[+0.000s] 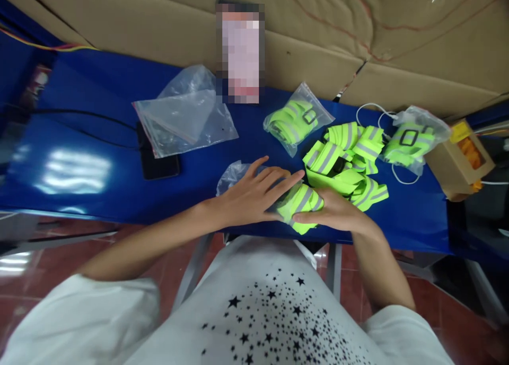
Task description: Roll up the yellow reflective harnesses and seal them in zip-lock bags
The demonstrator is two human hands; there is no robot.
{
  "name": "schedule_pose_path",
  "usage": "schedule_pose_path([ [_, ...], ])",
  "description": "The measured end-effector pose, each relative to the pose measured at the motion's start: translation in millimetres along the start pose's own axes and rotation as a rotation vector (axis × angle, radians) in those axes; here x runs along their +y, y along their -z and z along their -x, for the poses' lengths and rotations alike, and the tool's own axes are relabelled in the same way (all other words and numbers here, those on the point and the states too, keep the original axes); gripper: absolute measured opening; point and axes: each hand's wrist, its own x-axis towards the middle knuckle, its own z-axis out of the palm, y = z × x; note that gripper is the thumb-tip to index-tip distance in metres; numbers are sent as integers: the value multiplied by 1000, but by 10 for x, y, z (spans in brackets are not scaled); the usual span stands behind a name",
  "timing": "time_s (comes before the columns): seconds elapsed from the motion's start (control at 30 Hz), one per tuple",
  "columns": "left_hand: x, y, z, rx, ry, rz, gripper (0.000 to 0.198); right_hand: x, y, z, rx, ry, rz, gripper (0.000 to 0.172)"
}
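At the front of the blue table, my right hand (pixel 332 211) grips a folded neon-yellow strap (pixel 302 206) with grey stripes, its thumb across the near side. The strap's left end lies in a clear plastic bag (pixel 233 176). My left hand (pixel 254 195) rests over that bag with its fingers spread, touching the bag beside the strap. Just beyond my right hand lies a loose heap of similar neon straps (pixel 345 163). Two bagged straps sit farther back, one bagged strap (pixel 296 118) behind the heap and another bagged strap (pixel 409 139) to its right.
Flat clear bags (pixel 186 118) lie at the back left, partly over a dark phone-like object (pixel 159 163). A pixelated object (pixel 240 52) stands at the back against cardboard (pixel 310 46). An open cardboard box (pixel 457 166) with orange contents and white cables are on the right.
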Motion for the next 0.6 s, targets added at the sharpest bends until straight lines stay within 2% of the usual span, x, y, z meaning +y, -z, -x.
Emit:
schedule_pose_path([
  [0.13, 80, -44, 1, -42, 32, 101, 115, -40, 56, -22, -100, -10, 39, 26],
  [0.3, 93, -12, 25, -76, 45, 237, 126, -89, 32, -49, -61, -55, 104, 32],
  [0.37, 76, -4, 28, -54, 63, 245, 119, -80, 16, -54, -59, -58, 135, 36],
  [0.47, 71, -18, 24, -24, 11, 208, 102, -54, -6, -67, -109, -64, 177, 40],
  [0.6, 128, -37, 16, -41, -25, 235, 94, -12, -52, -98, -112, -67, 221, 44],
])
